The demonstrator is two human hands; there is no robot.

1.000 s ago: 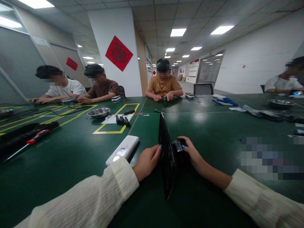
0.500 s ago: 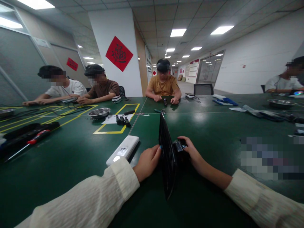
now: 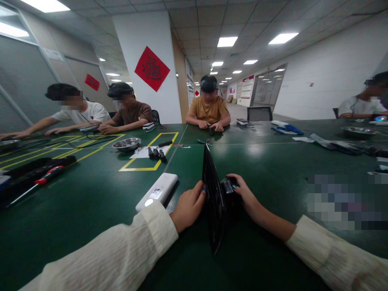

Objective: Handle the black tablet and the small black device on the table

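Observation:
A glossy black flat panel [image 3: 214, 202] stands on edge in front of me, seen almost edge-on. My left hand [image 3: 190, 205] is closed at its left side, the thumb against the panel and the other fingertips hidden. On the right side sits a black blocky part [image 3: 228, 188] with a shiny face. Wrapped round that part is my right hand [image 3: 245, 196], closed, thumb on the near side. Whether the block is joined to the panel I cannot tell. A white power bank [image 3: 157, 191] with a label lies left of my left hand.
On the green table [image 3: 273, 169], a metal bowl [image 3: 126, 144] and several small black parts [image 3: 157, 154] lie ahead left. A red-and-black screwdriver [image 3: 48, 176] is far left. A blue cloth item [image 3: 287, 129] lies ahead right. A co-worker [image 3: 209, 109] sits opposite; others sit left and right.
My hands and the black panel have not visibly moved. The co-worker opposite has brought both hands together on a small dark object. The far-left co-worker has stretched an arm out leftward.

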